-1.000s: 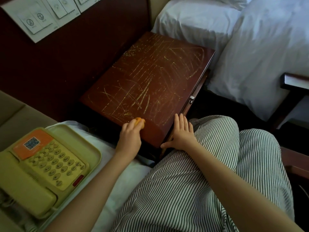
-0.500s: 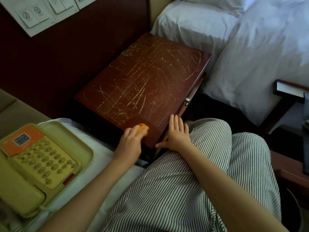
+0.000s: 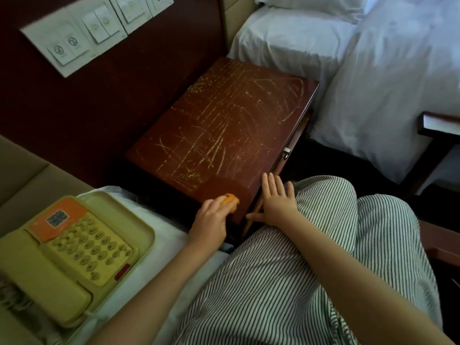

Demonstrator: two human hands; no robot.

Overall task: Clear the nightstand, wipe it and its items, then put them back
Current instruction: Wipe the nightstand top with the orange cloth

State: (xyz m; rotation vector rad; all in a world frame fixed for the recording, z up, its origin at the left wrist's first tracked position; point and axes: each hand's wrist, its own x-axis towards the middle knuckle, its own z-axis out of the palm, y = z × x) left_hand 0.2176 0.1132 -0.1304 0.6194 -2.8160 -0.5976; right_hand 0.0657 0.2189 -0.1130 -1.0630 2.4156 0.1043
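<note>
Nightstand top dark red-brown, crossed with pale yellow scribbled lines, plain at the near corner; cloth orange. Telephone pale yellow-beige with an orange label panel and a small red key. Trousers white with thin dark stripes; bedding white; wall panel dark maroon, switch plates white.

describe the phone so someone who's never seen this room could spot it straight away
Find the scratched dark wooden nightstand beside the white bed. On the white sheet to its left lies the telephone. It is pale yellow with a keypad and an orange label panel, unlike anything nearby.
</note>
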